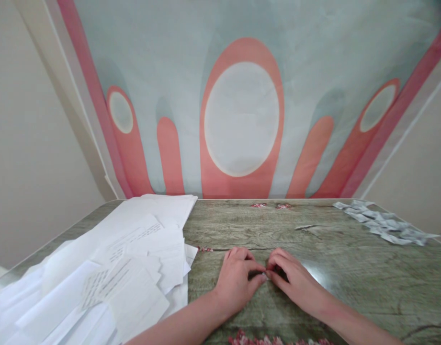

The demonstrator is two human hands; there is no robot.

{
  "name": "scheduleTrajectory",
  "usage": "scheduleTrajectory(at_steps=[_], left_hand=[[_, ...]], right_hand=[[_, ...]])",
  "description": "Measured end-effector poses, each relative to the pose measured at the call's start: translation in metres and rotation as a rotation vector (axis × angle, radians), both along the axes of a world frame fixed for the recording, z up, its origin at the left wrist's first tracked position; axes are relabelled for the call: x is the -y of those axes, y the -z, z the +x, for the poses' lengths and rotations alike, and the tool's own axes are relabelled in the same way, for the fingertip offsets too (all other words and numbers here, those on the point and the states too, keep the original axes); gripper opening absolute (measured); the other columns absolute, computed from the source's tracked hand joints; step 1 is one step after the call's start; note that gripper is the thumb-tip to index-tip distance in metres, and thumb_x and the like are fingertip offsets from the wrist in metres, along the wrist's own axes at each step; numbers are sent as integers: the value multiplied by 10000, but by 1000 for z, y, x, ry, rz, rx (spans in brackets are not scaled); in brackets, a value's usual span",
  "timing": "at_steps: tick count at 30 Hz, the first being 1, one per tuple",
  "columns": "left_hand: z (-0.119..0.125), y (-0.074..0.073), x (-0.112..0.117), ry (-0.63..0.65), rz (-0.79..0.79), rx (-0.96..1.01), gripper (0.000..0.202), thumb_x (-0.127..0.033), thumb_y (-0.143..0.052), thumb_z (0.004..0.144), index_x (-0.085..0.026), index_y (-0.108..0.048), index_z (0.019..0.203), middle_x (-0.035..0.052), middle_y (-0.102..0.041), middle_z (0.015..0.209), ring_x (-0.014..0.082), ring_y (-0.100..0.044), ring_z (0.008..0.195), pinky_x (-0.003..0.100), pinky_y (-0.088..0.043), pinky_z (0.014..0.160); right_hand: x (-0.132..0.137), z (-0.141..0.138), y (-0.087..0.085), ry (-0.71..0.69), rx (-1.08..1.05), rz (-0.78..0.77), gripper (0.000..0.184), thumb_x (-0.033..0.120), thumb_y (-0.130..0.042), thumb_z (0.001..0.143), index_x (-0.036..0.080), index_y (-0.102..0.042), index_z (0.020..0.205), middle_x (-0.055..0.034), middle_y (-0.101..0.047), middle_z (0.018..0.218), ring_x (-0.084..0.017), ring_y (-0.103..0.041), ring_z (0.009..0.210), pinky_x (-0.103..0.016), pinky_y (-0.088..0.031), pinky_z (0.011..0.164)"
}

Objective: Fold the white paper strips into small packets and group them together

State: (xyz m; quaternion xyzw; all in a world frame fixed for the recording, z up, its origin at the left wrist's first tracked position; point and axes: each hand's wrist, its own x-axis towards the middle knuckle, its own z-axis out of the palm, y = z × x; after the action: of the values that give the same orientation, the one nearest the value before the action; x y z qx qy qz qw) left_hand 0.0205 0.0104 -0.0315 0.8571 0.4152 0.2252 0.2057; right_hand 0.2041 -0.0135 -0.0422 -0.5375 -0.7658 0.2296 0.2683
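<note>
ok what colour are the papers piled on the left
The papers are white, some with dark print; head view shows it.

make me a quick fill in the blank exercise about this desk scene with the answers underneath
1. The white paper pile lies on the ____ side of the table.
2. The left hand and right hand are held close ____, not far apart.
3. The backdrop shows ____ pale ovals.
4. The grey pieces lie toward the table's far ____ corner.

Missing words: left; together; three; right
</note>
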Motion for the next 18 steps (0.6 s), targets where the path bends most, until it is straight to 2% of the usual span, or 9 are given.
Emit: scheduleTrajectory(at_steps=[6, 12, 18], left_hand=[[-1, 2, 1, 25, -15, 15, 135, -354, -628, 791, -323, -690, 906, 1, -560, 908, 189, -477, 926, 322, -344, 823], [-2, 1, 2, 21, -34, 19, 158, -307, -645, 772, -291, -670, 927, 7, -567, 920, 195, -480, 943, 323, -349, 837], [-1, -1, 2, -14, -46, 14, 105, -285, -678, 740, -224, -640, 817, 14, -571, 868, 201, -487, 920, 323, -355, 820]], right_hand=[[1, 4, -3, -27, -63, -64, 73, 222, -532, 821, 204, -534, 750, -16, -533, 827, -168, -515, 792, -283, -412, 689], [3, 3, -3, -14, -103, -89, 66, 222, -547, 805, 201, -562, 744, -20, -551, 841, -172, -528, 814, -285, -417, 715], [6, 1, 0, 17, -143, -71, 102, 218, -551, 802, 198, -574, 704, -13, -560, 814, -167, -536, 805, -285, -410, 737]])
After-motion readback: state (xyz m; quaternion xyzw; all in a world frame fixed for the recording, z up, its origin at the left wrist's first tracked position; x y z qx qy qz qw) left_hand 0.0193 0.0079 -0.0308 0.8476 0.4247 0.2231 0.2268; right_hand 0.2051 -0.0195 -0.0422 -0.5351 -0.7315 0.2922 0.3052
